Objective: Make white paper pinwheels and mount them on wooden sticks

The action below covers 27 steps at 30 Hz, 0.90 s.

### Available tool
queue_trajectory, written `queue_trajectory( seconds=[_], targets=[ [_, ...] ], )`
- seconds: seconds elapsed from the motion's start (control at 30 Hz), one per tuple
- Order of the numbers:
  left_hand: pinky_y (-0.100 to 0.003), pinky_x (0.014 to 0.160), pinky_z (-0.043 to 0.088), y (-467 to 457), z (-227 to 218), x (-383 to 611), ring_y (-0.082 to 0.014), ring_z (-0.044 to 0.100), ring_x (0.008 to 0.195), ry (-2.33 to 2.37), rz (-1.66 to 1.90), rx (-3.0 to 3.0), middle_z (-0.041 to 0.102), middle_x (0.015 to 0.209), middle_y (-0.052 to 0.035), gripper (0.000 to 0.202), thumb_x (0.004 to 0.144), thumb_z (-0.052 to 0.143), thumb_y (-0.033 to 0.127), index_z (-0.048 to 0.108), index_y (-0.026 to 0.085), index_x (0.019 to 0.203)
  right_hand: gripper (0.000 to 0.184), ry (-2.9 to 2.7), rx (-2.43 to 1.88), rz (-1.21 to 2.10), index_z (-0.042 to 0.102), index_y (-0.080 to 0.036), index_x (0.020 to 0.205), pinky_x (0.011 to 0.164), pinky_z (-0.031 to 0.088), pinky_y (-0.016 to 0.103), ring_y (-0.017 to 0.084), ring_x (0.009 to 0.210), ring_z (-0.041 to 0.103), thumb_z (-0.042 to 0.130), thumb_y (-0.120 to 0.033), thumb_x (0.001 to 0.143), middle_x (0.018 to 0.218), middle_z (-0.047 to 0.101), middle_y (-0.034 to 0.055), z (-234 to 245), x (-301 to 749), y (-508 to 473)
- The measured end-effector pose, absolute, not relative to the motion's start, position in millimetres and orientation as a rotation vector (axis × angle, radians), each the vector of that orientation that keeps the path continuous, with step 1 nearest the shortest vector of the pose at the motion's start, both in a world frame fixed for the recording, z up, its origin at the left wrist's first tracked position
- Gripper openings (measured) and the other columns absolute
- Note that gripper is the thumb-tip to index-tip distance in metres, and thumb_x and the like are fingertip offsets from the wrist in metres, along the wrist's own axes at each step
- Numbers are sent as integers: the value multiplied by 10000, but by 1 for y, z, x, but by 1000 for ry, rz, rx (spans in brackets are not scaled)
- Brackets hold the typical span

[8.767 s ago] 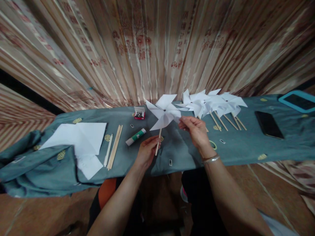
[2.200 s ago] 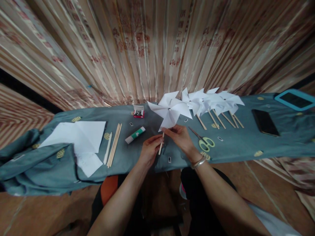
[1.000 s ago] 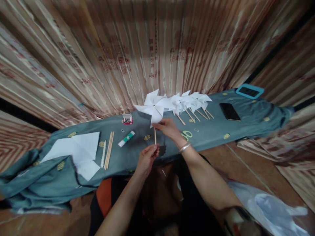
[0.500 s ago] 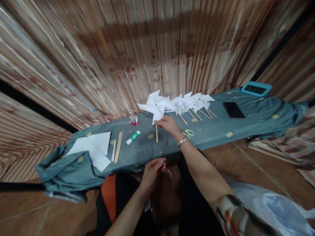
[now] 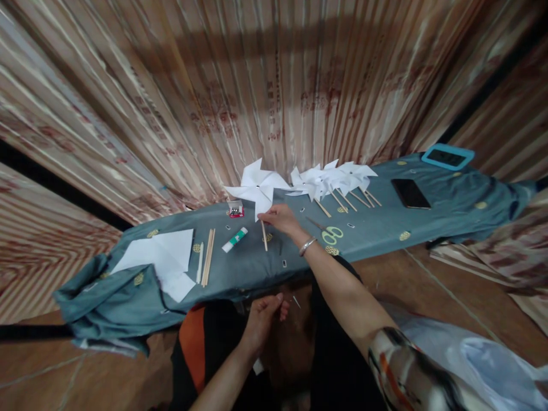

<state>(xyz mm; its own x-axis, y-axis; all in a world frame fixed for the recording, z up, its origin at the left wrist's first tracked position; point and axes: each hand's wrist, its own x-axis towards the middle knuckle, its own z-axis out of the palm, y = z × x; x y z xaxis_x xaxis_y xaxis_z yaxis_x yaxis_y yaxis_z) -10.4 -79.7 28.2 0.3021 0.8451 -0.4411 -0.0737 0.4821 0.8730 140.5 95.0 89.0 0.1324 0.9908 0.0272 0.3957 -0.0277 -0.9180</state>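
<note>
My right hand [image 5: 277, 219] pinches the wooden stick of a white paper pinwheel [image 5: 256, 187] just under its blades and holds it upright over the grey-green cloth [image 5: 385, 228] on the table. My left hand [image 5: 264, 314] is down below the table's front edge, over my lap, with the fingers curled. A thin pin [image 5: 296, 301] lies just to its right. What the left hand holds, if anything, I cannot make out.
Several finished white pinwheels [image 5: 334, 178] lie in a row at the back right. Green-handled scissors [image 5: 329, 234], a glue stick [image 5: 234, 240], a red pin box [image 5: 235, 210], loose sticks [image 5: 208, 264], white paper sheets [image 5: 162, 260], a black phone [image 5: 410, 194] and a blue-cased tablet [image 5: 447, 156] lie on the cloth.
My left hand has let go of the pinwheel's stick and dropped below the table edge to my lap. My right hand keeps the pinwheel and has carried it a little left.
</note>
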Motion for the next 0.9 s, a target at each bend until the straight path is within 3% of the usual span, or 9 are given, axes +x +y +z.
queue_trajectory(
  seconds=[0.27,0.4,0.5,0.57,0.9],
  targets=[
    [-262,569,370,-76,16,14,-120,473,514,975,536,1162,579,521,-27,560,699,655,690,672,149,553,262,-1488,-1582,886,674,-170,549,513,350,231,125,544,592,722,-296,773,575,677,7,84,143,94],
    [-248,574,351,-60,16,34,-123,489,551,848,310,1603,605,568,-26,416,850,567,453,659,153,577,225,-1520,-1592,890,698,-167,603,543,372,232,137,596,620,721,-295,786,618,700,15,84,154,89],
    [-245,572,331,-45,14,47,-120,491,559,779,157,1916,626,598,-23,279,858,567,259,671,155,620,233,-1552,-1610,867,705,-172,610,564,383,241,150,612,632,733,-324,784,628,711,23,81,163,84],
    [-246,572,325,-37,11,55,-119,492,554,736,103,2028,622,593,-15,246,851,587,210,662,163,622,226,-1571,-1610,845,711,-181,620,574,390,245,155,619,637,732,-333,786,639,718,22,77,170,80],
    [-236,599,361,-30,-26,76,-127,560,615,652,10,2126,671,663,-8,221,864,612,215,665,179,652,188,-1491,-1601,863,725,-167,675,560,388,255,158,602,634,716,-312,795,667,729,27,57,204,83]
  ],
)
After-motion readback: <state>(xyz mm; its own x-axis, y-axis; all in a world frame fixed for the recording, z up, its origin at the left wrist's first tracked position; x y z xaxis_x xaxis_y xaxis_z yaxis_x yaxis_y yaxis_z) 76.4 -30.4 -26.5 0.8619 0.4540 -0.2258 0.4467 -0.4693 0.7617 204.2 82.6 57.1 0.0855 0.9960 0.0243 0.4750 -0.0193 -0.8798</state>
